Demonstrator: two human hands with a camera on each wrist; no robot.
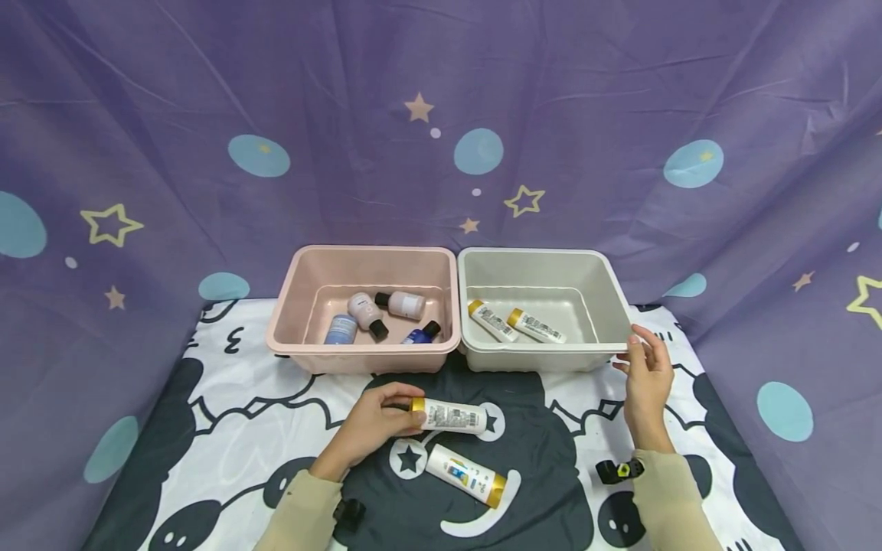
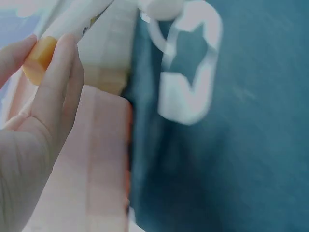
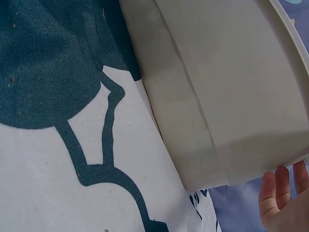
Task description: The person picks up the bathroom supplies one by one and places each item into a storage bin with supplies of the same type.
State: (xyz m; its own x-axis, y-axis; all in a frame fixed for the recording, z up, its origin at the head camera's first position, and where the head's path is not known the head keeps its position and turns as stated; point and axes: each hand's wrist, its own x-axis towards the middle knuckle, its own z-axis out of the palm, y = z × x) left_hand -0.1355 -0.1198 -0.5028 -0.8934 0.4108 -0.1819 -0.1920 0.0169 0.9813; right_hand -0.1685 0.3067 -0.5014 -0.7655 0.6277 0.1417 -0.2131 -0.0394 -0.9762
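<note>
My left hand (image 1: 375, 421) pinches a white squeeze tube (image 1: 451, 415) by its gold cap, above the cloth in front of the bins. In the left wrist view, thumb and fingers close on that gold cap (image 2: 39, 60). A second white tube (image 1: 462, 473) with a gold cap lies on the cloth nearer me. At the front right corner of the white bin (image 1: 530, 357), my right hand (image 1: 646, 379) holds the rim, some fingers below it. Two similar tubes, one of them this tube (image 1: 536, 327), lie inside that bin.
Left of the white bin, against it, stands a pink bin (image 1: 365, 363). It holds several small bottles, among them a pink bottle (image 1: 364, 310) and a dark blue bottle (image 1: 420, 333). A purple curtain (image 1: 441, 61) hangs behind the bins.
</note>
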